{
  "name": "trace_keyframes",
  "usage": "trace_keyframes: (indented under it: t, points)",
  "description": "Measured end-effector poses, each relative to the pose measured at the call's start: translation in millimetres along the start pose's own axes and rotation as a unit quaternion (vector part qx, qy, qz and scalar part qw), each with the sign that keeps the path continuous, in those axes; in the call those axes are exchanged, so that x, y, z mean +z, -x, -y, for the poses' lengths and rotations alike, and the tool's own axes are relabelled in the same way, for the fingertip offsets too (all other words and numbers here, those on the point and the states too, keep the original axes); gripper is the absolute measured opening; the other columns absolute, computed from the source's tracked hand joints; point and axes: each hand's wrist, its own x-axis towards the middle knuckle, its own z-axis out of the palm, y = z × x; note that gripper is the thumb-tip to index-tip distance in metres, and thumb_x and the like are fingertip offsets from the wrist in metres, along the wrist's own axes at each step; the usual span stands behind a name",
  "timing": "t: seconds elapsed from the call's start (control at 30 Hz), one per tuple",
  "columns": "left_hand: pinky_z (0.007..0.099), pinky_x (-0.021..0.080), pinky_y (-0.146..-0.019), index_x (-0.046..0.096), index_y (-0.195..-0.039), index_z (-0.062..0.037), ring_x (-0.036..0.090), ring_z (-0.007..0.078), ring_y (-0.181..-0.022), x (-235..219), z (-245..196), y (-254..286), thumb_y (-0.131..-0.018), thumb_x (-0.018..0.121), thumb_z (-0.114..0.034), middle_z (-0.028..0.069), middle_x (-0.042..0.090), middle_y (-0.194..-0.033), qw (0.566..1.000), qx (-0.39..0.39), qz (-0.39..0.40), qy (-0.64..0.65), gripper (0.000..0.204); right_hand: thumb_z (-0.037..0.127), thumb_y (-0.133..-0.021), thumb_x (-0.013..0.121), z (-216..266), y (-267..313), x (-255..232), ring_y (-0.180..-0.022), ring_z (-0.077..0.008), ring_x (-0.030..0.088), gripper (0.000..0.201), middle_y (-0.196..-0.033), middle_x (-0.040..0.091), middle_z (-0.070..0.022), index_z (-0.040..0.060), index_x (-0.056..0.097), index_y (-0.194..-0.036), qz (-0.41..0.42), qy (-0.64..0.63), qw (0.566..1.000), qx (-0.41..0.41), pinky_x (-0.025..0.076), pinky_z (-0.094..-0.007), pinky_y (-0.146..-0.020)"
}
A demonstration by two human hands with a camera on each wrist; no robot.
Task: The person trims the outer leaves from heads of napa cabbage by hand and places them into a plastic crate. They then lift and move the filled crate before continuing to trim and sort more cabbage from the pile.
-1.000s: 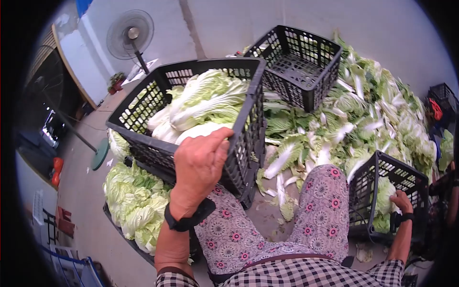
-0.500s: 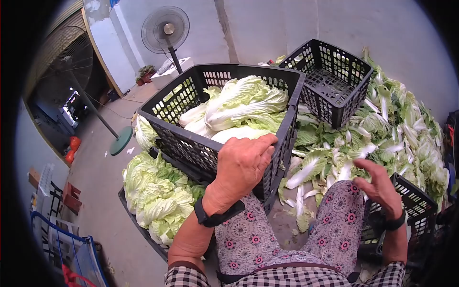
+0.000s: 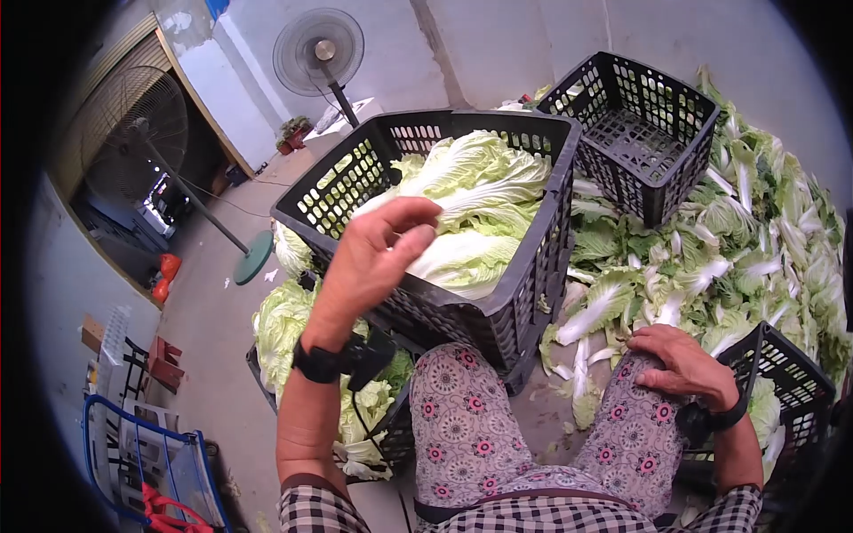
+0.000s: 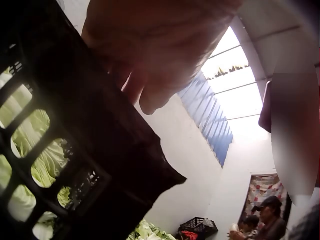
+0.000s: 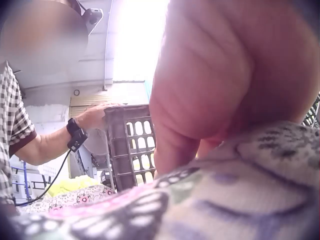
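1. Black crate [image 3: 498, 293] sits in front of the knees, stacked on a lower crate, loaded w/ napa cabbage [image 3: 480, 204].
2. L hand [image 3: 373, 258] above the near rim, fingers loosely curled, gripping nothing.
3. R hand [image 3: 680, 364] flat on the knee, fingers relaxed, together.
4. Looks heavy. Plastic rim is stiff, so grab opposite rims, both hands.
5. Leaves are soft and bruise easily; don't squeeze.

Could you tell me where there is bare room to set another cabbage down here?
The empty crate by the wall is free. Bare floor lies left of the full crate, toward the fan base. The floor right of it is crowded with cabbage leaves.
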Motion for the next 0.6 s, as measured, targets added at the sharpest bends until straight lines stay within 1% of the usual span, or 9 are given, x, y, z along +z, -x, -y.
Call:
trace_keyframes:
  t: [0.13,0.2,0.27,0.37,0.4,0.47,0.5,0.53,0.6]
  points:
    - [0.0238,0.047,-0.07,0.058,-0.111,-0.0025,0.056,0.0102,-0.085,-43,11,-22,-0.086,0.058,-0.03,0.0038,0.06,-0.099,0.998,-0.059,0.028,0.024,0.038,0.049,-0.078,0.058,-6,2,2,-0.115,-0.0374,0.044,0.061,-0.121,0.051,-0.0206,0.0014,0.053,-0.116,-0.014,-0.015,1.0,0.017,0.033,-0.0427,-0.099]
    - [0.0239,0.047,-0.07,0.055,-0.116,-0.0022,0.056,0.0111,-0.089,-60,12,-40,-0.086,0.059,-0.033,0.0044,0.059,-0.103,0.996,-0.079,0.034,0.017,0.043,0.05,-0.078,0.058,-13,2,5,-0.117,-0.0375,0.044,0.061,-0.121,0.051,-0.0208,0.002,0.053,-0.116,-0.018,-0.02,0.999,0.022,0.032,-0.0433,-0.1]
    - [0.0261,0.049,-0.072,0.054,-0.117,-0.0029,0.056,0.0117,-0.09,-74,7,-65,-0.087,0.058,-0.035,0.0048,0.058,-0.103,0.995,-0.098,0.002,0.032,0.045,0.05,-0.079,0.057,-17,0,7,-0.118,-0.0375,0.043,0.06,-0.121,0.051,-0.0204,0.0025,0.053,-0.116,-0.018,-0.039,0.999,0.024,0.031,-0.0437,-0.101]
    - [0.0303,0.051,-0.074,0.05,-0.12,-0.0015,0.056,0.0133,-0.092,-79,0,-102,-0.087,0.058,-0.037,0.0057,0.057,-0.106,0.993,-0.095,-0.042,0.055,0.05,0.045,-0.078,0.06,-16,-2,6,-0.116,-0.0373,0.044,0.057,-0.119,0.052,-0.0194,0.0022,0.054,-0.115,-0.027,-0.038,0.999,0.02,0.032,-0.0432,-0.1]
    - [0.0311,0.052,-0.073,0.048,-0.122,-0.0001,0.056,0.0147,-0.093,-76,5,-110,-0.086,0.058,-0.038,0.0071,0.056,-0.107,0.993,-0.112,-0.029,0.03,0.053,0.043,-0.078,0.06,-16,-3,6,-0.115,-0.0371,0.044,0.055,-0.119,0.053,-0.0191,0.0021,0.054,-0.114,-0.032,-0.034,0.999,0.016,0.033,-0.0431,-0.099]
    - [0.0325,0.053,-0.071,0.043,-0.126,0.0028,0.056,0.0175,-0.094,-67,32,-124,-0.085,0.059,-0.039,0.01,0.055,-0.111,0.989,-0.145,-0.004,-0.021,0.061,0.04,-0.077,0.062,-16,-3,6,-0.114,-0.0368,0.045,0.053,-0.117,0.053,-0.0184,0.0017,0.054,-0.113,-0.041,-0.02,0.999,0.007,0.034,-0.0427,-0.097]
    - [0.0328,0.054,-0.068,0.04,-0.129,0.0046,0.056,0.02,-0.096,-67,50,-133,-0.084,0.059,-0.04,0.0127,0.053,-0.114,0.958,-0.207,0.094,-0.177,0.066,0.038,-0.076,0.062,-17,-3,7,-0.113,-0.0366,0.045,0.052,-0.116,0.053,-0.0182,0.0016,0.054,-0.113,-0.044,-0.012,0.999,0.003,0.034,-0.0425,-0.097]
    - [0.0331,0.055,-0.065,0.036,-0.131,0.0064,0.055,0.0226,-0.097,-65,56,-139,-0.083,0.06,-0.041,0.0155,0.052,-0.118,0.888,-0.261,0.19,-0.327,0.072,0.037,-0.076,0.063,-19,-2,8,-0.112,-0.0364,0.046,0.052,-0.116,0.053,-0.0179,0.0015,0.054,-0.113,-0.047,-0.003,0.999,-0.001,0.035,-0.0424,-0.096]
    - [0.0333,0.055,-0.062,0.032,-0.135,0.0034,0.055,0.0259,-0.1,-63,66,-127,-0.082,0.06,-0.042,0.0191,0.05,-0.122,0.863,-0.314,0.206,-0.337,0.076,0.036,-0.075,0.063,-22,-1,9,-0.109,-0.0351,0.047,0.051,-0.113,0.053,-0.0169,0.0015,0.054,-0.112,-0.062,0.01,0.998,-0.009,0.036,-0.0417,-0.092]
